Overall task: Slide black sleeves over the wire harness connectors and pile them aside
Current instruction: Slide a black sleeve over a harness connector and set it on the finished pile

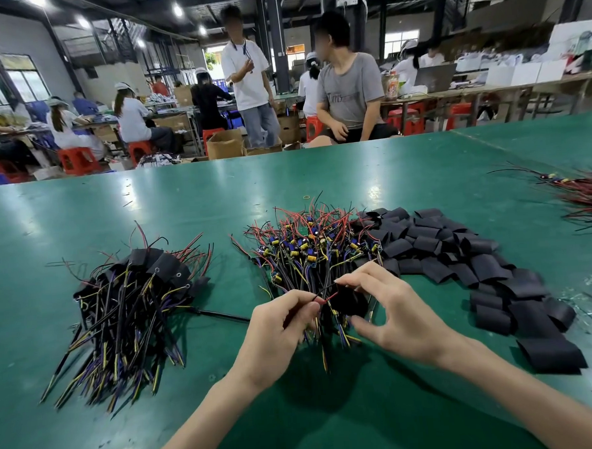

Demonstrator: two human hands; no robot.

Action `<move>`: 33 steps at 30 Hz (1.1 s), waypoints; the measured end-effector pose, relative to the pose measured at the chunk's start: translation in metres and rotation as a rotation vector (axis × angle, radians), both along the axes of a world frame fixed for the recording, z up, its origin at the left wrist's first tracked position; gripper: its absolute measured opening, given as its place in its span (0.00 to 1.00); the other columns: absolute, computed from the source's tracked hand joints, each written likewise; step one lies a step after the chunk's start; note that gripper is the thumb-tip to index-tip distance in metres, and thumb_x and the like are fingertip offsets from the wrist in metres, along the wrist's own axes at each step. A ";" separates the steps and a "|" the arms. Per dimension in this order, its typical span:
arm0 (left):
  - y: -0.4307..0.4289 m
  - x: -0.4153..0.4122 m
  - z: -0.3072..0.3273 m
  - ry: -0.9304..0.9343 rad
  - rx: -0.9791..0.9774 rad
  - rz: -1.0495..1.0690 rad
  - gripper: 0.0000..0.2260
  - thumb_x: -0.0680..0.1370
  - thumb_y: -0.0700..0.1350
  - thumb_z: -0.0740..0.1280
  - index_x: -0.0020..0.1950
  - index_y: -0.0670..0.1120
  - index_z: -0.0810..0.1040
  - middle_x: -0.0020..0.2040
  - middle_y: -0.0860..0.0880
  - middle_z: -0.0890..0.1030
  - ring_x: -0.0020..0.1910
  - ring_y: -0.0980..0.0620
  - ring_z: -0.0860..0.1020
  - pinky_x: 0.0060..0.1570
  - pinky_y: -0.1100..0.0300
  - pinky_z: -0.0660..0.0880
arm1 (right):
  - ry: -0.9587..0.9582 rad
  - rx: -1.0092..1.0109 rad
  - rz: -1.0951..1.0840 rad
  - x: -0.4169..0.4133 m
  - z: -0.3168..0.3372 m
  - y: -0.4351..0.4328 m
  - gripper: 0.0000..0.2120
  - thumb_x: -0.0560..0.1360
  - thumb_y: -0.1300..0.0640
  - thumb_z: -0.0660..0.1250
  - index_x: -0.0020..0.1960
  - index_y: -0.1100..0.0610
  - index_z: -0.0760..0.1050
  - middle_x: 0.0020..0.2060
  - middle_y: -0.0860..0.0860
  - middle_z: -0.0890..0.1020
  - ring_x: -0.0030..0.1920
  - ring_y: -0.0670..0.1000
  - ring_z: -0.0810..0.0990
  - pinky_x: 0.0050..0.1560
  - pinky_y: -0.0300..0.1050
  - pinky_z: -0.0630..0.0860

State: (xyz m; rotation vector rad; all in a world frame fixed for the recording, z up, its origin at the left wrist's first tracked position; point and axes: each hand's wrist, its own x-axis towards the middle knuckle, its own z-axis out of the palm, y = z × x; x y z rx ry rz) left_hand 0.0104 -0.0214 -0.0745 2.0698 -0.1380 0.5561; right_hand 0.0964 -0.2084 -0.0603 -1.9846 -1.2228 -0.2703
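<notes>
Sleeved harnesses (134, 301) lie in a heap on the left part of the green desk (183, 202), near its front edge. Black covers sit at the far end, and yellow, purple and black wire tails fan toward the front-left. A few red wires stick up at the back.

Bare harnesses (309, 247) are heaped at desk centre: small boards with yellow and blue parts, red and black leads tangled toward the far edge. A small rubber band (306, 197) lies just behind that heap.

Left hand (279, 331) is in front of the centre heap, thumb and forefinger pinched together on thin red and black wire ends (326, 296), other fingers curled under. Those ends point at a black sleeve (348, 304) just to the right. Cannot tell if they are inside it.

Right hand (395, 315) holds that sleeve, forefinger on top and thumb below, remaining fingers spread loose. Sleeve and hands are over the near end of the centre heap.

Loose sleeves (460, 250) spread in a wide band from beside the centre heap toward the front-right, flat and overlapping.

Another wire bundle (588, 192), mostly red, sits at the right edge, well apart. People (349, 84) sit and stand beyond the far edge.
</notes>
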 end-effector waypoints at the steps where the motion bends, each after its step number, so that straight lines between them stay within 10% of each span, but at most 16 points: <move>1: 0.000 0.000 0.001 0.005 -0.021 0.006 0.05 0.78 0.43 0.66 0.49 0.51 0.81 0.34 0.56 0.79 0.29 0.60 0.71 0.34 0.67 0.70 | -0.004 -0.001 -0.004 0.000 0.000 0.000 0.21 0.68 0.62 0.71 0.61 0.57 0.75 0.50 0.46 0.74 0.52 0.43 0.73 0.55 0.32 0.68; 33: 0.001 -0.002 0.005 -0.186 0.052 0.109 0.08 0.72 0.35 0.73 0.44 0.49 0.84 0.40 0.54 0.80 0.31 0.50 0.74 0.32 0.63 0.69 | 0.053 0.032 0.058 -0.002 0.000 0.002 0.22 0.67 0.65 0.72 0.60 0.58 0.75 0.49 0.47 0.75 0.50 0.41 0.74 0.54 0.31 0.68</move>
